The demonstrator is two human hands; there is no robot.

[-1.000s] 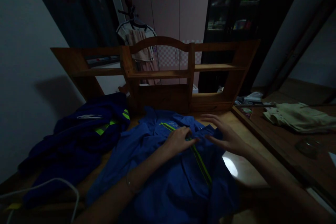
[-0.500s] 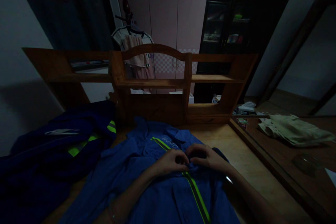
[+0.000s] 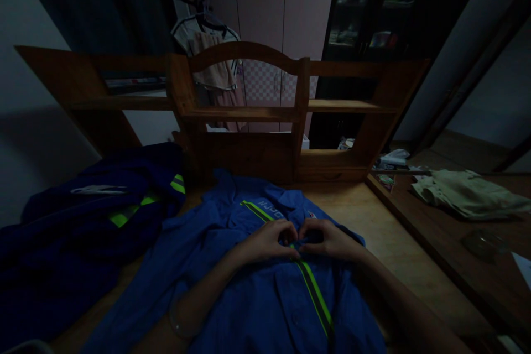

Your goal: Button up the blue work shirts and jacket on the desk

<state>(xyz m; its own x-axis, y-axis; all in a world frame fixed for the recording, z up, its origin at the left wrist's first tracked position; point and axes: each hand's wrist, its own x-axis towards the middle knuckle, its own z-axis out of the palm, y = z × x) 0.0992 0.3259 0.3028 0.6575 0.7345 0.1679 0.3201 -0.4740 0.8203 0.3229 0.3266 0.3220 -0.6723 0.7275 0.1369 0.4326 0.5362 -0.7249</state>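
A blue work jacket (image 3: 232, 265) with a yellow-green reflective strip (image 3: 313, 287) and pale lettering on it lies spread out on the wooden desk. My left hand (image 3: 271, 240) pinches the jacket's fabric at the strip, fingertips curled together. Facing it, my right hand (image 3: 329, 239) grips the same spot, its thumb and fingers closed on the cloth. The fingertips of both hands almost touch. What exact part of the front they hold, perhaps a button or a fold, is too dark to make out. A bracelet (image 3: 177, 321) circles my left wrist.
A dark blue garment (image 3: 83, 232) with reflective bands is heaped at the left. Behind the jacket stands a wooden shelf unit (image 3: 244, 116). Folded pale cloth (image 3: 468, 193) and a glass dish (image 3: 485, 243) rest on the brown surface at right.
The view has tilted down slightly. Both hands stay at the jacket's front; my right hand has turned so its fingertips meet the left's more closely.
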